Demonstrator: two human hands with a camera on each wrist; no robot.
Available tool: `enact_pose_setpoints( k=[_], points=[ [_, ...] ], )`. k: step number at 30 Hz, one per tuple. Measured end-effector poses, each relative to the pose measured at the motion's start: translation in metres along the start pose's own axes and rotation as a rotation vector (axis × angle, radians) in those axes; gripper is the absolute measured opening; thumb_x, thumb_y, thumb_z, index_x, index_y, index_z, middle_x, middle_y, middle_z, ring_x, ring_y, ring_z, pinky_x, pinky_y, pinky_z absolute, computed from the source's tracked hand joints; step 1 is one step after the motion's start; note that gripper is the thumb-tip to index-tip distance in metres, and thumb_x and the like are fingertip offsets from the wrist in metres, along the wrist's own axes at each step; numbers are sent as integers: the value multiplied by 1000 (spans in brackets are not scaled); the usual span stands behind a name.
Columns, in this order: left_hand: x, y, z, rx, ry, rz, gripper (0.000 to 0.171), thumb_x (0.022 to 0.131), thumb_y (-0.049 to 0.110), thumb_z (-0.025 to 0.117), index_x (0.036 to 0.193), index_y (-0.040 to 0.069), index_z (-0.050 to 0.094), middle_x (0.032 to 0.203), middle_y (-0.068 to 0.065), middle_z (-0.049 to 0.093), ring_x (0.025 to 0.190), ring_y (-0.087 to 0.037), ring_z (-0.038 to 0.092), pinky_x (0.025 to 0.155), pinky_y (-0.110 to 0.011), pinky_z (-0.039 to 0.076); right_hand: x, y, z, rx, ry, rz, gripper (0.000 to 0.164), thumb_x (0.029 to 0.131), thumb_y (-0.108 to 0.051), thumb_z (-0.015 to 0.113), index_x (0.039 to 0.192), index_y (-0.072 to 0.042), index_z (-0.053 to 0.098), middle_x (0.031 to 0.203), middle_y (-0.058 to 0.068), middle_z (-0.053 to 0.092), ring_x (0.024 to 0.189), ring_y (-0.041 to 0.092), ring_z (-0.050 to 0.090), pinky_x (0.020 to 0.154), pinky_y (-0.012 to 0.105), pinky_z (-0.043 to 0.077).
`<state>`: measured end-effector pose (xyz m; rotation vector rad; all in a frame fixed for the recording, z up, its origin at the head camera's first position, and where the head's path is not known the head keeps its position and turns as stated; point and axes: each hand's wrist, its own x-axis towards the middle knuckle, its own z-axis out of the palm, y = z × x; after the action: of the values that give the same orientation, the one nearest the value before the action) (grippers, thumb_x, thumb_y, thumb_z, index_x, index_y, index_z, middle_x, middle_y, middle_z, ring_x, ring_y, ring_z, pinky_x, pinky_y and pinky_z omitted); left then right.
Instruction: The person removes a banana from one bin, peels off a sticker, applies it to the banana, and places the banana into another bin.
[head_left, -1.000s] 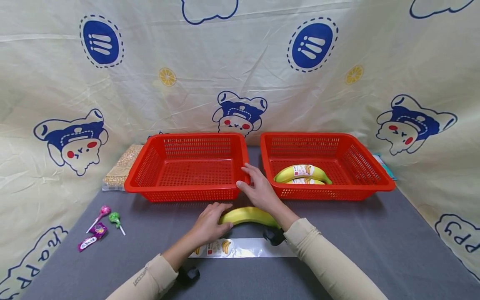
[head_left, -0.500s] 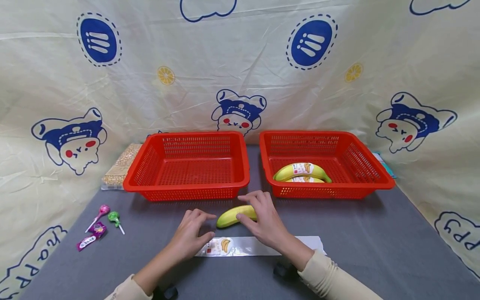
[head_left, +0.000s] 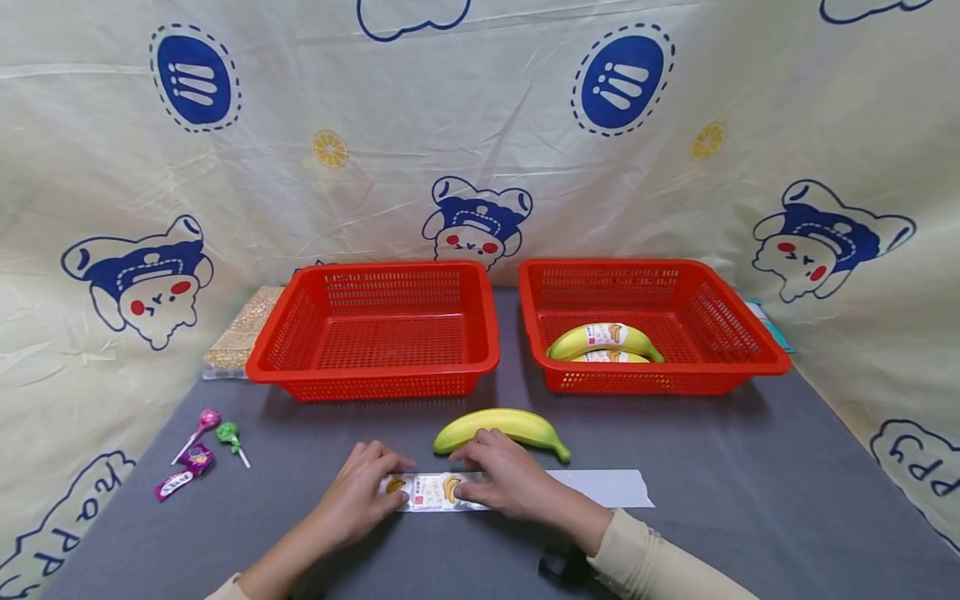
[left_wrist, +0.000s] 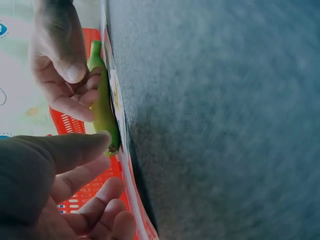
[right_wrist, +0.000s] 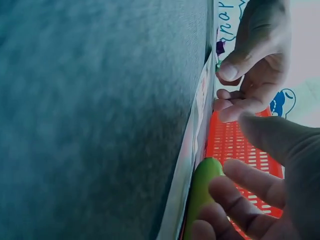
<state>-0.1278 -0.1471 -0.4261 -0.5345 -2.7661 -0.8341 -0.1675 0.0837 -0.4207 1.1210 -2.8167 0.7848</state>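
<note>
A strip of banana-picture stickers point(head_left: 600, 487) lies flat on the grey table, its printed end to the left. Over that left end is my left hand point(head_left: 358, 492), thumb and fingers apart, fingertips right at the strip. My right hand point(head_left: 513, 479) is above the strip's middle, fingers loosely bent, its thumb by a banana sticker point(head_left: 451, 488). Just behind the strip rests a yellow-green banana point(head_left: 517, 422), partly hidden by the right fingers. Both wrist views show spaced thumb and fingers, with the banana point(left_wrist: 104, 112) beyond the left hand point(left_wrist: 55, 175).
Two red plastic baskets stand behind: a left basket point(head_left: 375, 386) and a right basket point(head_left: 750, 360) with labelled bananas point(head_left: 637, 343) in it. Lollipops point(head_left: 228, 434) and purple-wrapped sweets point(head_left: 197, 459) lie at left. A bag of grains point(head_left: 243, 333) sits beside the left basket.
Both hands have come off the banana and moved toward the strip; the right hand moved down and left. The banana stays behind the strip, now almost fully visible.
</note>
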Motion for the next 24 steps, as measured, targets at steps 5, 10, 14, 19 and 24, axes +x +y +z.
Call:
enact_pose_setpoints(
  k=[5,10,14,19,24],
  points=[
    [-2,-3,1,-15,-43,-44,26,68,10,77,92,19,71,83,8,55,82,-8,42,69,-24,34,3,1,7,-9,-40,15,31,77,-30,75,104,-17,68,81,-6,52,81,5,44,70,20,37],
    [-1,-4,3,-27,-93,-108,23,69,10,78,90,19,71,83,8,53,81,-8,40,68,-22,32,6,1,12,-34,-67,23,33,75,-30,76,104,-17,68,81,-7,51,82,6,44,70,20,36],
    [-1,-5,4,-16,-100,-122,22,69,11,78,89,18,72,83,8,51,81,-8,39,68,-22,31,7,1,13,-63,-91,30,37,74,-31,77,108,-19,68,84,-7,51,82,5,44,70,19,36],
    [-1,-5,4,-6,-81,-94,24,68,10,78,89,18,72,85,7,52,82,-8,41,68,-23,33,7,1,13,-107,-108,35,39,74,-33,78,110,-21,69,87,-8,50,83,5,42,68,17,34],
    [-1,-5,5,-2,-89,-117,23,68,11,79,89,18,72,85,8,52,82,-8,40,68,-22,32,6,-1,14,-108,-101,22,32,75,-32,78,104,-22,69,88,-8,49,87,7,44,72,19,37]
  ],
)
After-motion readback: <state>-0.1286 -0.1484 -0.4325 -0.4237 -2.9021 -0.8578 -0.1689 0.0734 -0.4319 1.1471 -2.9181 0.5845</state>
